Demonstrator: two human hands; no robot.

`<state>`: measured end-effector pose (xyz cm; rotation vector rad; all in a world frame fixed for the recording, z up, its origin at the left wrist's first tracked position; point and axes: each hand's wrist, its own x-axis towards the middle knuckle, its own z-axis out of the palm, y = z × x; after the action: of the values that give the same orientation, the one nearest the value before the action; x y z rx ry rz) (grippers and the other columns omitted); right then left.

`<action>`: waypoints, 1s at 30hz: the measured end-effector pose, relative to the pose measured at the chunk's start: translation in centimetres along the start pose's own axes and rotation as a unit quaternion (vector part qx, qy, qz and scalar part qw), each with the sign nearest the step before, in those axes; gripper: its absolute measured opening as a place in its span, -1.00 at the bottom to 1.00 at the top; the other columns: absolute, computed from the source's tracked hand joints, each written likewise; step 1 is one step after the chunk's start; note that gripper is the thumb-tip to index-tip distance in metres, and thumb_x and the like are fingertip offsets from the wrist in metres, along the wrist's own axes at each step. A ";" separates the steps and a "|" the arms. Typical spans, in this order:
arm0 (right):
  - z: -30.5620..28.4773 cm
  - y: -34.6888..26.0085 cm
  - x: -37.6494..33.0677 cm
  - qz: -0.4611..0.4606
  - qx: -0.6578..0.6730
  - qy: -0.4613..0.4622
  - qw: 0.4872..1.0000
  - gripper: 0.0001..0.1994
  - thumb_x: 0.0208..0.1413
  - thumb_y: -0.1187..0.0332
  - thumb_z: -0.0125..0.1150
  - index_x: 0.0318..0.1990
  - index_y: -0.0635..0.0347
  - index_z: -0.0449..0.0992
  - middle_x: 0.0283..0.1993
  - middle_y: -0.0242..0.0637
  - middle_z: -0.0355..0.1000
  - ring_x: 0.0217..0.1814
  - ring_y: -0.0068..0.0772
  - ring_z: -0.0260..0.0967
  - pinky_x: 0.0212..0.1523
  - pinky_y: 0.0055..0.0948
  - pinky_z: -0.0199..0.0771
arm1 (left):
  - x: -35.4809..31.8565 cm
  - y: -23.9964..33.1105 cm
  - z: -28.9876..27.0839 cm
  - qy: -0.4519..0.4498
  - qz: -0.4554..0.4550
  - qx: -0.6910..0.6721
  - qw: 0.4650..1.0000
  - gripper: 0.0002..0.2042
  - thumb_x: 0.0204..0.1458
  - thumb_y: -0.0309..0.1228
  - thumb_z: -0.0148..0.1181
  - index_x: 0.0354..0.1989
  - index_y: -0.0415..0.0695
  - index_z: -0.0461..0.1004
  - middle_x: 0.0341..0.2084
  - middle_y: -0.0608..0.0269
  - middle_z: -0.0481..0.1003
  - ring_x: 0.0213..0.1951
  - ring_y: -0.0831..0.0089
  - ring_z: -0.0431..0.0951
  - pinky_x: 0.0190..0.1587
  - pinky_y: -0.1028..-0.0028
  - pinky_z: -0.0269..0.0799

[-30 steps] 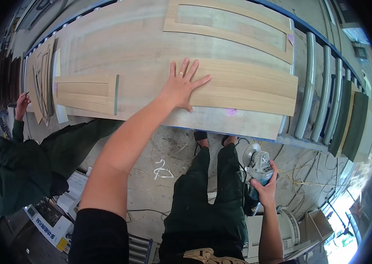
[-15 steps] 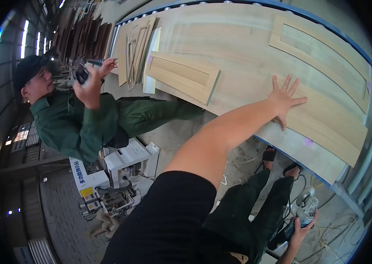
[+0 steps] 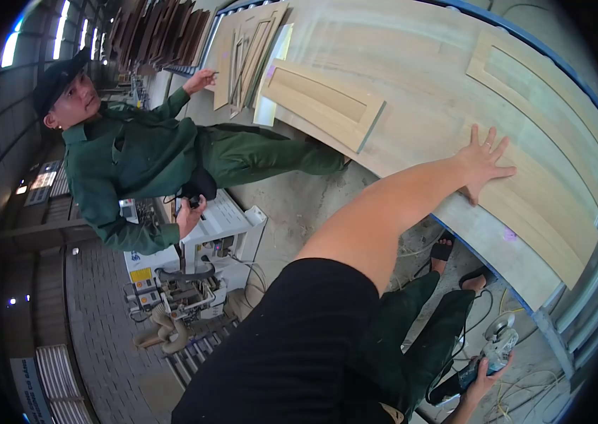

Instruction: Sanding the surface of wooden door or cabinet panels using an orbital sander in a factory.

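My left hand (image 3: 486,166) lies with fingers spread on a pale wooden panel (image 3: 550,208), near the panel's left end. The panel rests flat on a large board-topped table (image 3: 412,85). Low on the right, beside my leg, my right hand (image 3: 486,378) is wrapped round the body of an angle grinder (image 3: 500,348). Its round disc (image 3: 500,324) points up and away from me. Just beyond the left hand's panel lies a wooden frame (image 3: 525,78) with a recessed middle. A shorter framed panel (image 3: 324,102) sits at the table's near edge, to the left.
A co-worker (image 3: 129,155) in green stands at left, a small dark device in one hand. Behind them are stacked brown boards (image 3: 161,35). More wooden frames (image 3: 249,56) lie at the table's left end. A white machine (image 3: 218,226) stands below. Cables (image 3: 525,396) trail on the floor.
The co-worker has lowered the hand with the dark device from face height to the waist and turned their head. The view has shifted slightly. My hands keep their places on the panel and grinder.
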<state>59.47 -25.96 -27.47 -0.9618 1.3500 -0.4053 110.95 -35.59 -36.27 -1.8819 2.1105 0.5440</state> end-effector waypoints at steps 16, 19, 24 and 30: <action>-3.2 2.4 0.4 -0.039 -0.136 0.004 0.990 -0.06 0.16 0.35 0.48 0.62 0.09 0.02 0.37 -0.18 0.28 0.30 -0.27 0.32 0.33 -0.27 0.36 | -3.5 6.4 1.2 0.041 -0.090 -0.085 0.992 0.25 -0.43 0.23 0.64 0.60 0.44 0.09 0.61 -0.23 -0.13 0.57 -0.48 -0.18 0.38 -0.64 -0.16; -1.6 1.5 0.0 -0.038 -0.094 0.008 0.995 -0.04 0.06 0.39 0.55 0.57 0.14 0.08 0.37 -0.17 0.27 0.30 -0.28 0.32 0.31 -0.29 0.36 | -4.2 5.5 3.0 0.081 -0.069 -0.070 0.992 0.17 -0.36 0.20 0.62 0.58 0.40 0.16 0.60 -0.28 -0.10 0.56 -0.45 -0.11 0.40 -0.58 -0.15; -1.4 -0.5 -1.4 0.007 -0.059 0.046 0.997 -0.01 -0.07 0.41 0.63 0.53 0.21 0.13 0.39 -0.16 0.26 0.40 -0.27 0.23 0.44 -0.28 0.23 | -5.0 2.1 5.4 0.101 -0.176 -0.163 0.966 0.10 -0.15 0.28 0.48 0.62 0.36 0.07 0.63 -0.23 -0.18 0.63 -0.23 -0.21 0.56 -0.29 -0.25; -0.8 -0.4 0.1 -0.073 -0.093 0.009 0.993 -0.04 0.02 0.49 0.53 0.54 0.12 0.05 0.41 -0.16 0.13 0.24 -0.22 0.38 0.03 -0.18 0.71 | -5.8 -0.5 5.6 0.069 -0.319 -0.254 0.910 0.08 -0.11 0.21 0.50 0.61 0.22 0.10 0.61 -0.31 -0.18 0.63 -0.22 -0.26 0.55 -0.22 -0.18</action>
<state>58.85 -26.55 -27.12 -1.2190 1.3544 -0.4052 111.84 -28.01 -38.88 -2.7920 1.3382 0.8643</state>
